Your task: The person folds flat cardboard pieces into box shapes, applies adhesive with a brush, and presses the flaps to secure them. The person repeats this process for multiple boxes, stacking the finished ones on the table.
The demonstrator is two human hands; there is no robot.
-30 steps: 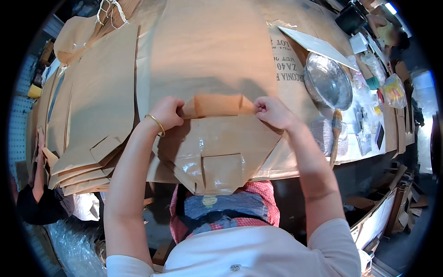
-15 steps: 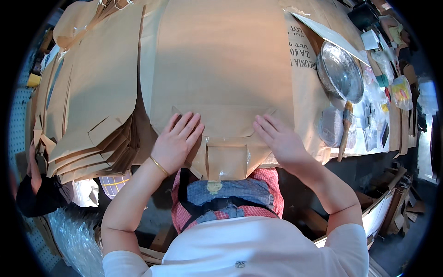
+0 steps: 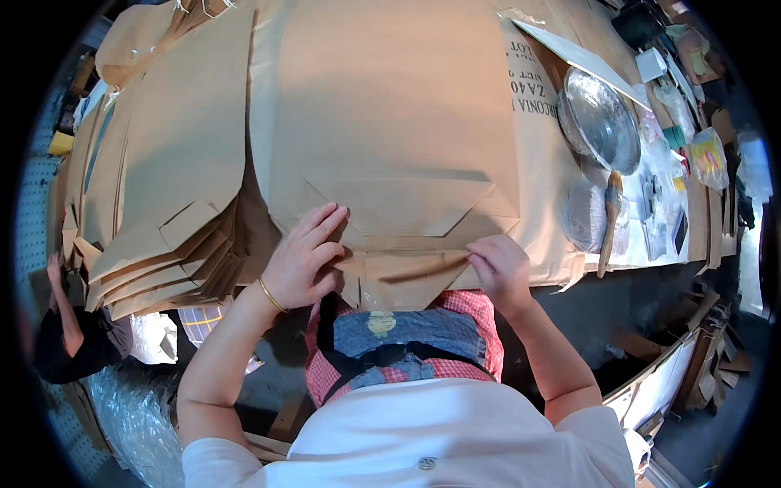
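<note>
A large brown kraft paper bag (image 3: 390, 106) lies flat before me, its near end folded into a flap (image 3: 403, 264) that overhangs the table's front edge. My right hand (image 3: 500, 268) pinches the right edge of this flap between thumb and fingers. On the left side of the fold rests my left hand (image 3: 305, 260), fingers extended and somewhat apart, touching the paper. Crease lines run across the bag just above both hands. To the left is a stack of similar brown paper bags (image 3: 183, 163) with folded ends fanned out.
At right stand a metal bowl (image 3: 598, 122) and a wooden-handled brush (image 3: 610, 220), near a plastic-wrapped bundle (image 3: 583, 215). A pale flat board (image 3: 569, 53) lies beyond. Another person's arm (image 3: 65, 313) shows at far left. Clear plastic film (image 3: 134, 423) is heaped lower left.
My right hand has gone from lying flat on the bag to pinching the flap's right edge, closer to me. The left hand's fingers have bent slightly. The flap has shifted and creased.
</note>
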